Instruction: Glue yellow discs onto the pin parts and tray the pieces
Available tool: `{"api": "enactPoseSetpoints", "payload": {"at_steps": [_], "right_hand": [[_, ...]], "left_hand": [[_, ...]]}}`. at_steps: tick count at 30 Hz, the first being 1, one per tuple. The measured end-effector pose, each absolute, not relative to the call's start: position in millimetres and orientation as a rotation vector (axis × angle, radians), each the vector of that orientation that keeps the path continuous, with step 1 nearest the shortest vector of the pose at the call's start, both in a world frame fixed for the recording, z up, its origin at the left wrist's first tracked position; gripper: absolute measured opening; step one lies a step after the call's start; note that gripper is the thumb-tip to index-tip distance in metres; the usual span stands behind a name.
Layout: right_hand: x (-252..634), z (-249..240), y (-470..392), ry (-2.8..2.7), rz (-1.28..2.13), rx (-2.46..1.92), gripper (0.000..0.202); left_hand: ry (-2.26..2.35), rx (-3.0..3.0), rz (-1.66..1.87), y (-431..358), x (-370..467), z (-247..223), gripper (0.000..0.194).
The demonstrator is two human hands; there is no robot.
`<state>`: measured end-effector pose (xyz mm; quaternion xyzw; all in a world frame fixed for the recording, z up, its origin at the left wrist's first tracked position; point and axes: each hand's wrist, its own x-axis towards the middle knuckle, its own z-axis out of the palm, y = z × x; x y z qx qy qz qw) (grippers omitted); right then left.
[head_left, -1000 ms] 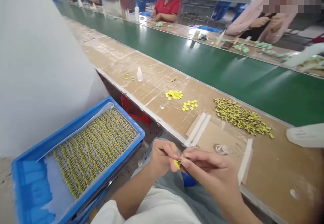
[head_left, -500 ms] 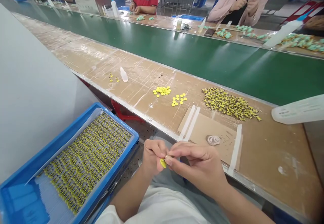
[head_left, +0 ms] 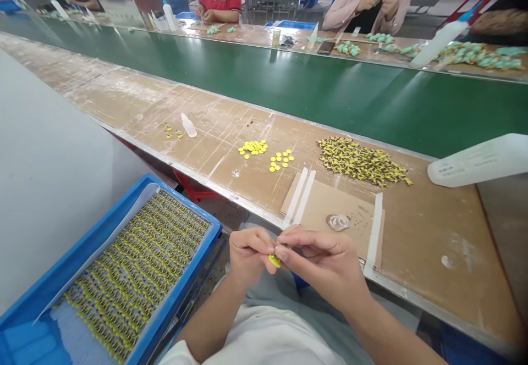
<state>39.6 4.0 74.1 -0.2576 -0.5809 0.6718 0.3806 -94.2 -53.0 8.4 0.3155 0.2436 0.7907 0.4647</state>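
Above my lap, at the table's front edge, my left hand point(head_left: 251, 255) pinches a small yellow disc piece point(head_left: 274, 261) between thumb and fingers. My right hand point(head_left: 324, 260) meets it from the right, thumb and forefinger closed on the same piece; its top is hidden by the fingertips. Beyond them on the table lie yellow discs point(head_left: 254, 148) in two loose groups and a heap of small yellow-and-dark parts point(head_left: 363, 161). A cardboard sheet point(head_left: 317, 203) held by white tape carries a whitish blob point(head_left: 338, 222).
A blue tray point(head_left: 212, 238) at the lower left holds rows of yellow-and-dark pieces. A small white bottle point(head_left: 188, 125) and a large one point(head_left: 478, 161) lie on the table. Past the green belt point(head_left: 289, 84), people work with pale green pieces.
The camera view has shifted, so the table and its contents appear slightly further left and higher. The yellow piece has tilted and moved slightly between my fingertips; both hands still hold it.
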Motion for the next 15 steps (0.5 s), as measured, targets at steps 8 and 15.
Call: {"api": "enactPoseSetpoints", "payload": {"at_steps": [8,15], "right_hand": [[51,74,11,-1.459,1.846,-0.664,0.008],[54,72,13,-1.430,1.940,-0.688,0.010]], "left_hand": [[0.890,1.206,2.020,-57,-97,11,0.027],[1.016,1.587,1.922,-64,-107,19,0.020]]}}
